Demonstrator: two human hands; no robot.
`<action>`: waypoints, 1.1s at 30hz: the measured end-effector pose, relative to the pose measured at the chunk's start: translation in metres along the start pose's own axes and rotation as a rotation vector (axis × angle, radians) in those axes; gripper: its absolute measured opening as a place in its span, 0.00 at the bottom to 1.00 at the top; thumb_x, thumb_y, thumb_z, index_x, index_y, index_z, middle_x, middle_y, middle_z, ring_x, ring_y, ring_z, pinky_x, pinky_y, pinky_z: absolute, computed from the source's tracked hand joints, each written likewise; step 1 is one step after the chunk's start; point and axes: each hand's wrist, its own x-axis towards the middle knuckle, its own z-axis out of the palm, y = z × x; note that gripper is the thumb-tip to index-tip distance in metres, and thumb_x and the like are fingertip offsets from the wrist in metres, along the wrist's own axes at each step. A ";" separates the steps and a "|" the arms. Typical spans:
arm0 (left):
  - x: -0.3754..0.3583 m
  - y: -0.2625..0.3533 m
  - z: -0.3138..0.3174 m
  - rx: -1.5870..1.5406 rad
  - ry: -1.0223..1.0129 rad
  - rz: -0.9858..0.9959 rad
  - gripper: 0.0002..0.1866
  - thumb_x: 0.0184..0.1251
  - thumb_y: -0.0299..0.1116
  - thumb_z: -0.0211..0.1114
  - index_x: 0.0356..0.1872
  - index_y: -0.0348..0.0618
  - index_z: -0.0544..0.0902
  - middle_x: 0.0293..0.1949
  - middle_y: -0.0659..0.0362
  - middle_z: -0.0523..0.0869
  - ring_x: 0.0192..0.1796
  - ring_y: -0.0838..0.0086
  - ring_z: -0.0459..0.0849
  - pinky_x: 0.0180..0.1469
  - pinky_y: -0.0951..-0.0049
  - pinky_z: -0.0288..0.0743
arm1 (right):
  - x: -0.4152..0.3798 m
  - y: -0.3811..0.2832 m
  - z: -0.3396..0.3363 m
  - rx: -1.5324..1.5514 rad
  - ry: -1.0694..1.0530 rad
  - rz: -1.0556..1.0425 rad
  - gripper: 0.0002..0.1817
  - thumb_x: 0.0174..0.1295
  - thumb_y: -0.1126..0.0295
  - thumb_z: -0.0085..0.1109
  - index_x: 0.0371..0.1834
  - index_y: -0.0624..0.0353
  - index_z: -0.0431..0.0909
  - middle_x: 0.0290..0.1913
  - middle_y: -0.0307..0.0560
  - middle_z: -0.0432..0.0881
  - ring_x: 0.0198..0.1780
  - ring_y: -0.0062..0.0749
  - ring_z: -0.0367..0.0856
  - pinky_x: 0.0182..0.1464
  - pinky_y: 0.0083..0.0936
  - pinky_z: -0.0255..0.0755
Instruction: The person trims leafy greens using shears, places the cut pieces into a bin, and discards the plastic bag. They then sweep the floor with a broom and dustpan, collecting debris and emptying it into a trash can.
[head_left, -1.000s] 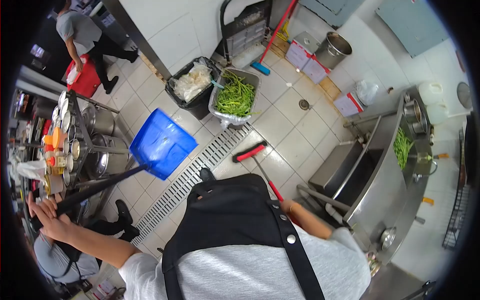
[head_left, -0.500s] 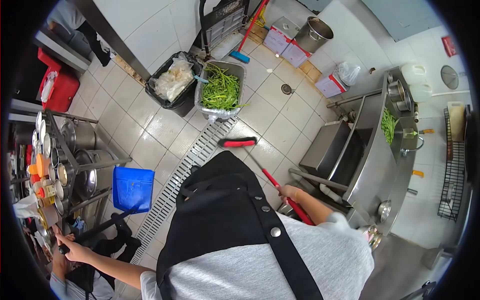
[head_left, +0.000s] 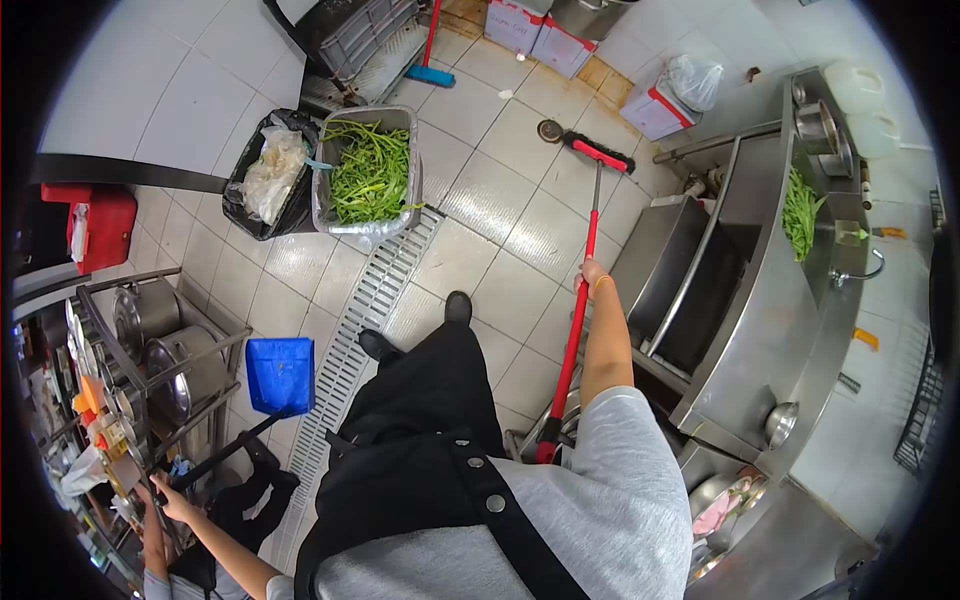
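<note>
Held in my right hand (head_left: 592, 274) is the red handle of a broom (head_left: 573, 345), its fingers wrapped round it. The red and black broom head (head_left: 598, 152) lies on the tiles beside a round floor drain (head_left: 550, 131). At the lower left, my left hand (head_left: 174, 500) is closed on the black handle of a dustpan. The blue pan (head_left: 281, 374) hangs between the metal rack and the floor grating (head_left: 372, 290).
A bin of green vegetables (head_left: 368, 170) and a black-lined bin (head_left: 270, 175) stand ahead. A metal rack (head_left: 200, 340) is left, with a co-worker's legs (head_left: 245, 500) below. Steel sinks (head_left: 745, 340) line the right; boxes (head_left: 655, 110) stand by the wall.
My right arm has reached forward, and the broom head has moved away and to the right, towards the drain. The view has shifted, and my shoes now show. The dustpan stays at the left.
</note>
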 end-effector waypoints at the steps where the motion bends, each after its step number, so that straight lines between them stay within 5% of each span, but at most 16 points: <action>1: -0.004 0.002 0.001 0.047 0.017 -0.005 0.33 0.57 0.62 0.55 0.46 0.39 0.81 0.38 0.57 0.85 0.44 0.73 0.81 0.52 0.75 0.68 | 0.008 0.015 -0.005 0.002 -0.004 0.013 0.21 0.69 0.50 0.30 0.30 0.55 0.63 0.13 0.37 0.58 0.10 0.29 0.57 0.12 0.26 0.56; 4: -0.001 0.007 0.014 -0.221 0.026 -0.007 0.29 0.58 0.57 0.58 0.44 0.38 0.82 0.36 0.58 0.85 0.41 0.75 0.81 0.48 0.76 0.70 | 0.011 0.097 -0.027 -0.263 -0.164 -0.109 0.27 0.67 0.45 0.22 0.33 0.56 0.64 0.09 0.43 0.61 0.09 0.35 0.60 0.13 0.34 0.57; 9: -0.016 0.036 0.043 -0.463 -0.030 -0.159 0.28 0.55 0.55 0.64 0.41 0.35 0.83 0.38 0.57 0.84 0.38 0.77 0.80 0.42 0.78 0.71 | -0.105 0.256 -0.035 -0.291 -0.270 0.068 0.31 0.64 0.39 0.25 0.44 0.57 0.64 0.08 0.46 0.62 0.05 0.37 0.60 0.09 0.34 0.56; 10: -0.006 0.023 0.056 -0.473 -0.079 -0.067 0.28 0.53 0.58 0.64 0.40 0.42 0.84 0.37 0.59 0.84 0.37 0.78 0.79 0.37 0.79 0.71 | -0.128 0.275 -0.035 -0.312 -0.291 0.144 0.31 0.64 0.40 0.26 0.43 0.58 0.65 0.09 0.48 0.65 0.05 0.38 0.62 0.09 0.35 0.56; 12: -0.043 0.073 0.051 -0.360 -0.178 -0.277 0.26 0.53 0.62 0.60 0.44 0.54 0.84 0.39 0.62 0.84 0.36 0.76 0.78 0.30 0.77 0.68 | -0.194 0.270 -0.026 -0.455 -0.334 0.257 0.30 0.65 0.41 0.28 0.41 0.59 0.68 0.13 0.47 0.67 0.09 0.38 0.67 0.12 0.36 0.61; 13: -0.035 0.058 0.066 -0.441 -0.199 -0.275 0.24 0.52 0.60 0.62 0.42 0.54 0.84 0.37 0.61 0.83 0.34 0.76 0.77 0.29 0.72 0.68 | -0.218 0.262 -0.019 -0.540 -0.364 0.292 0.29 0.66 0.43 0.29 0.40 0.61 0.68 0.16 0.46 0.69 0.12 0.38 0.69 0.13 0.36 0.64; 14: -0.028 0.056 0.071 -0.380 -0.268 -0.532 0.29 0.50 0.62 0.63 0.45 0.50 0.82 0.41 0.62 0.81 0.42 0.73 0.77 0.32 0.71 0.69 | -0.227 0.257 -0.015 -0.582 -0.462 0.222 0.28 0.66 0.43 0.30 0.38 0.59 0.69 0.16 0.44 0.69 0.13 0.36 0.71 0.15 0.34 0.65; 15: -0.028 0.046 0.078 -0.541 -0.327 -0.454 0.28 0.49 0.62 0.64 0.41 0.50 0.83 0.42 0.61 0.80 0.39 0.69 0.78 0.31 0.69 0.73 | -0.228 0.257 -0.012 -0.632 -0.568 0.153 0.27 0.66 0.43 0.32 0.35 0.57 0.70 0.16 0.42 0.70 0.15 0.33 0.72 0.18 0.32 0.67; 16: -0.043 0.077 0.065 -0.542 -0.323 -0.488 0.23 0.50 0.55 0.67 0.40 0.49 0.82 0.36 0.59 0.78 0.33 0.69 0.77 0.26 0.71 0.73 | -0.207 0.279 -0.004 -0.503 -0.486 0.344 0.24 0.65 0.45 0.36 0.33 0.55 0.70 0.17 0.40 0.69 0.16 0.30 0.71 0.19 0.30 0.67; 18: -0.023 0.055 0.080 -0.661 -0.361 -0.456 0.22 0.52 0.52 0.66 0.42 0.46 0.81 0.40 0.58 0.79 0.41 0.67 0.80 0.32 0.64 0.79 | -0.174 0.294 0.025 -0.388 -0.387 0.538 0.21 0.65 0.46 0.40 0.30 0.53 0.70 0.17 0.37 0.69 0.17 0.27 0.70 0.21 0.28 0.67; 23: 0.032 0.042 0.081 -0.743 -0.366 -0.379 0.18 0.53 0.48 0.68 0.33 0.44 0.82 0.29 0.60 0.79 0.29 0.75 0.80 0.24 0.70 0.80 | -0.200 0.250 0.155 -0.601 -0.498 0.317 0.21 0.65 0.47 0.41 0.30 0.53 0.70 0.17 0.37 0.68 0.17 0.26 0.70 0.21 0.27 0.67; 27: 0.089 0.044 0.084 -0.809 -0.365 -0.190 0.16 0.56 0.44 0.66 0.36 0.42 0.83 0.24 0.63 0.79 0.25 0.79 0.78 0.23 0.75 0.78 | -0.241 0.236 0.284 -0.688 -0.555 0.181 0.20 0.65 0.47 0.42 0.30 0.53 0.70 0.17 0.37 0.68 0.17 0.26 0.69 0.21 0.27 0.67; 32: 0.172 0.078 0.071 -0.746 -0.260 0.012 0.13 0.55 0.37 0.67 0.33 0.36 0.83 0.25 0.57 0.84 0.29 0.78 0.80 0.36 0.77 0.72 | -0.304 0.216 0.415 -0.767 -0.597 0.085 0.20 0.65 0.48 0.42 0.30 0.53 0.70 0.17 0.37 0.68 0.17 0.25 0.69 0.22 0.26 0.67; 33: 0.195 0.081 0.081 -0.757 -0.201 0.058 0.14 0.55 0.39 0.67 0.30 0.36 0.83 0.21 0.56 0.81 0.25 0.77 0.77 0.31 0.74 0.70 | -0.315 0.211 0.440 -0.778 -0.605 0.073 0.20 0.65 0.48 0.43 0.30 0.53 0.70 0.17 0.37 0.68 0.17 0.25 0.69 0.22 0.26 0.67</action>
